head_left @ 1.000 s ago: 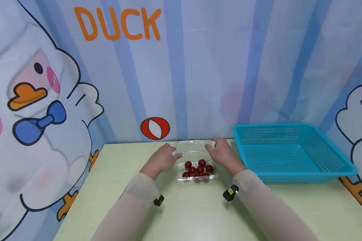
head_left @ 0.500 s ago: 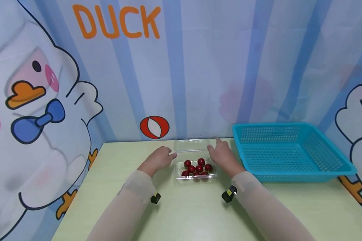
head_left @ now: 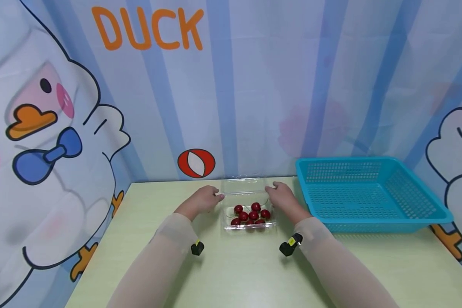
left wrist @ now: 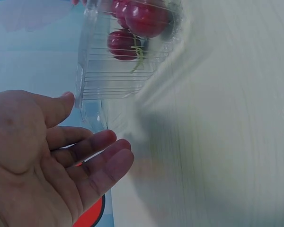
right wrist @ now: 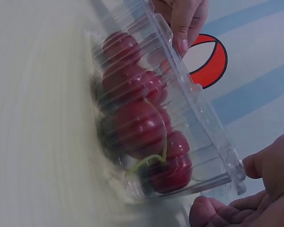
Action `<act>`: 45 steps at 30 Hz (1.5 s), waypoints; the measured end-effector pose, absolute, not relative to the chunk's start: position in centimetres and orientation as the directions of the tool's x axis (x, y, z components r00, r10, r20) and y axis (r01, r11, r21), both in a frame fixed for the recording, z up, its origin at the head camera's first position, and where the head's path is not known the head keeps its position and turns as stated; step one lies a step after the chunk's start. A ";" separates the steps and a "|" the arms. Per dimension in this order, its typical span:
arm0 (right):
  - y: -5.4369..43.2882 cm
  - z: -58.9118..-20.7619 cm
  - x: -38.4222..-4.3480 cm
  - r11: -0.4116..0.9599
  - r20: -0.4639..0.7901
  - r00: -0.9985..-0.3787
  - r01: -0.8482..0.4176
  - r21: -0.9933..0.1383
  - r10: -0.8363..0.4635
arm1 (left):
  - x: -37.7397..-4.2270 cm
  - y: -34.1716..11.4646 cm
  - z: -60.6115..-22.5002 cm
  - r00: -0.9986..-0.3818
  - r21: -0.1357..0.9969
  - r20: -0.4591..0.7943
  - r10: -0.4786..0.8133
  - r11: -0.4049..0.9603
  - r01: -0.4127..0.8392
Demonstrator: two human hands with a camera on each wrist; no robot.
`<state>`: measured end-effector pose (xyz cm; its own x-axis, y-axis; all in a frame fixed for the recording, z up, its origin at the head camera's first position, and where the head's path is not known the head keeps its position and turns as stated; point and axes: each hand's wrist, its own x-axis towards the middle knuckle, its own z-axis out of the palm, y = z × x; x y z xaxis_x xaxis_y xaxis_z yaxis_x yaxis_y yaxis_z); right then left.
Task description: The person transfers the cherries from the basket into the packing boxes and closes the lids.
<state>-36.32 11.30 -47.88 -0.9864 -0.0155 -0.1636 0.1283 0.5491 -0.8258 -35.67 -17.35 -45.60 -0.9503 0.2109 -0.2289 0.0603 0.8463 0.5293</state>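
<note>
In the head view a clear plastic clamshell box [head_left: 248, 227] lies on the table, its clear lid [head_left: 243, 185] folded back toward the wall. Several dark red cherries [head_left: 253, 215], some with green stems, are inside. My left hand [head_left: 203, 200] is at the box's left side. In the left wrist view its thumb [left wrist: 61, 108] touches the rim, while the other fingers are loosely bent. At the right side is my right hand [head_left: 285, 200]. The right wrist view shows its thumb at the box corner and its fingers [right wrist: 206, 210] loosely bent below, near the lid.
A turquoise perforated plastic basket [head_left: 373, 227] stands on the table to the right of my right hand. Behind the pale table [head_left: 231, 273] hangs a blue striped cloth [head_left: 254, 85] with duck drawings. A small black camera is worn at each wrist.
Both hands have drawn slightly away from the box's sides, and their raised fingers have lowered. The box, lid and cherries stay in place; the head view has shifted a little.
</note>
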 end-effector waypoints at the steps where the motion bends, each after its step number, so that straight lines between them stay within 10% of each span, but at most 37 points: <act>1: 11.3 -48.0 -36.4 0.540 -0.166 -0.986 0.130 -0.832 -0.018 | -35.7 -17.4 -45.6 -0.950 0.540 -0.232 0.212 0.840 0.055; 26: 11.2 -48.5 -36.3 0.407 0.014 -0.998 0.013 -0.913 0.064 | -37.4 -17.1 -44.6 -0.984 0.699 -0.031 0.176 0.708 0.105; 45: 10.7 -49.3 -36.2 0.314 0.111 -0.991 -0.083 -0.946 0.074 | -37.6 -13.6 -39.6 -0.909 0.231 0.234 0.344 0.889 0.395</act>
